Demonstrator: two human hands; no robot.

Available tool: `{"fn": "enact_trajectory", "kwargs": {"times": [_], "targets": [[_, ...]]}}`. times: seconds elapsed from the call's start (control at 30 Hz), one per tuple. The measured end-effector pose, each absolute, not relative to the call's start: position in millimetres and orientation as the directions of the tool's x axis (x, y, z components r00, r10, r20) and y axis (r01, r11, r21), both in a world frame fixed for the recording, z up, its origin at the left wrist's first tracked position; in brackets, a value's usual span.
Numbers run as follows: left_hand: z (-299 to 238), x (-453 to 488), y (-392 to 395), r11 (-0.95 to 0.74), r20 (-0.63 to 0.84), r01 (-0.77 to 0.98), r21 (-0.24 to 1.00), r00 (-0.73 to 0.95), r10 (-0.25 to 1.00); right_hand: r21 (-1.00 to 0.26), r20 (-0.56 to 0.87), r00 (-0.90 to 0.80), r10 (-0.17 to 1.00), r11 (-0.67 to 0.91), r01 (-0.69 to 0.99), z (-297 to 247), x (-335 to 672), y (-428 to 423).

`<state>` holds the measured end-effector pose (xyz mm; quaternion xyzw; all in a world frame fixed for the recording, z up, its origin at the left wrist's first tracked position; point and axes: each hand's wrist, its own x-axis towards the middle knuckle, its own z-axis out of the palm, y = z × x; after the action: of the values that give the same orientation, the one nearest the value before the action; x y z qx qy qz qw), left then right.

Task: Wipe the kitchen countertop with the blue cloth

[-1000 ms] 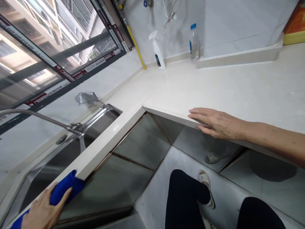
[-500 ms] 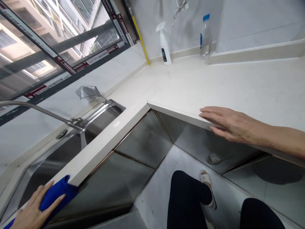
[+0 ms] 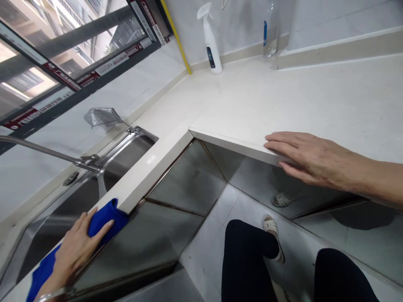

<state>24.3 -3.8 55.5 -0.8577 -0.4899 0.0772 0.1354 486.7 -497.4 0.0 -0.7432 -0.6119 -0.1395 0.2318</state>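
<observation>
Folded over the front edge of the white countertop beside the sink is a blue cloth. My left hand grips it, the fingers on top and the thumb on the front face of the edge. Part of the cloth trails back under my wrist. At the right, my right hand lies on the other counter's edge with its fingers stretched out flat and the thumb lower, against the front. It holds nothing.
A double steel sink with a faucet lies left of the cloth. A white spray bottle and a clear plastic bottle stand by the back wall. Glossy cabinet doors run below; my legs are at the bottom.
My left hand has slid the blue cloth along the counter edge, up and right toward the inner corner. My right hand stays at its edge. The view has tilted slightly down.
</observation>
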Motion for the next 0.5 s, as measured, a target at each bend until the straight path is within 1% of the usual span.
{"fn": "enact_trajectory", "kwargs": {"times": [0.03,0.1,0.2,0.33,0.5], "targets": [[56.0,39.0,-8.0,-0.472,0.028,0.841,-0.265,0.497,0.868,-0.176,0.490,0.214,0.845,-0.144,0.974,0.1,486.6,-497.4],[57.8,67.0,-15.7,-0.477,0.040,0.854,-0.206,0.495,0.868,-0.175,0.488,0.217,0.845,-0.148,0.973,0.1,486.5,-497.3],[61.3,106.8,-26.4,-0.510,0.042,0.840,-0.183,0.525,0.850,-0.166,0.488,0.218,0.845,-0.155,0.974,-0.3,486.6,-497.0],[62.5,158.7,-39.5,-0.589,0.059,0.792,-0.159,0.603,0.796,-0.140,0.502,0.206,0.840,-0.156,0.978,-2.9,487.0,-496.2],[56.9,216.9,-47.0,-0.593,0.100,0.790,-0.154,0.610,0.786,-0.121,0.545,0.191,0.817,-0.149,0.981,-8.9,487.5,-495.1]]}}
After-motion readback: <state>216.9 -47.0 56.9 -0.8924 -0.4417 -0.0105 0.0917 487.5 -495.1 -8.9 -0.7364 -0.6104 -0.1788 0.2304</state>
